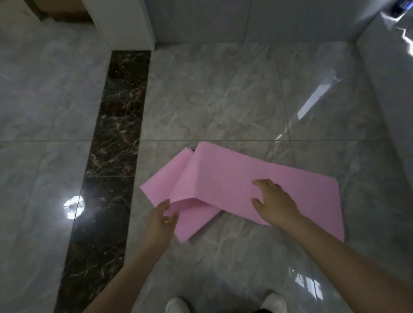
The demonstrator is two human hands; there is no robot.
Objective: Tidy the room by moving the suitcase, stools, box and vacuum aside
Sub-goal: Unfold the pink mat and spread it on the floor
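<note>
A pink folded foam mat (pixel 226 177) lies on the grey marble floor in front of me, partly folded, with one panel raised into a ridge. My left hand (pixel 162 218) pinches the near edge of the raised fold. My right hand (pixel 273 200) rests flat on the mat's right panel with fingers spread. No suitcase, stool or vacuum is in view.
A dark marble strip (pixel 112 142) runs across the floor on the left. A white door frame (pixel 119 19) stands at the back, with a brown cardboard box (pixel 58 5) behind it. Tiled walls close the back and right. My white shoes (pixel 177 310) are at the bottom.
</note>
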